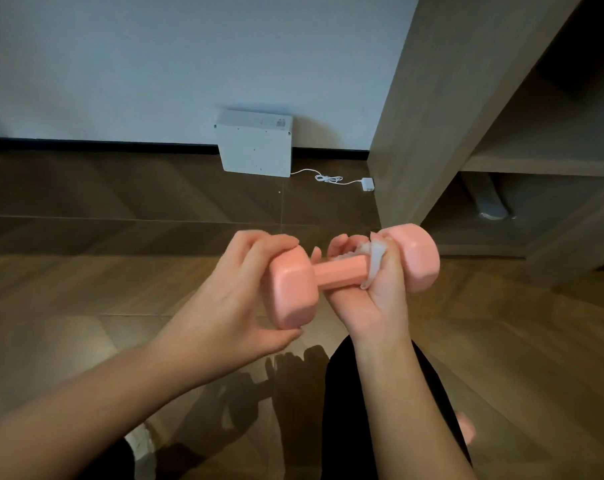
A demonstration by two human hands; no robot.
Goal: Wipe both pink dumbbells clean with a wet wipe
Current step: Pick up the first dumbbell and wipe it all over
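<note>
I hold one pink dumbbell (pixel 295 292) level in front of me, above the floor. My left hand (pixel 231 299) grips its near left head between thumb and fingers. My right hand (pixel 380 289) is closed around the right end of the handle, with a white wet wipe (pixel 375 258) bunched between the fingers and the bar, against the right head (pixel 414 258). A second pink shape (pixel 466 431) shows low on the right, mostly hidden behind my right forearm; I cannot tell whether it is the other dumbbell.
Brown wood-pattern floor (pixel 86 289) lies below. A white box (pixel 255 147) leans on the wall, with a white cable and plug (pixel 368 184) beside it. A wooden shelf unit (pixel 466 133) stands at the right. My dark-clothed leg (pixel 342 410) is underneath.
</note>
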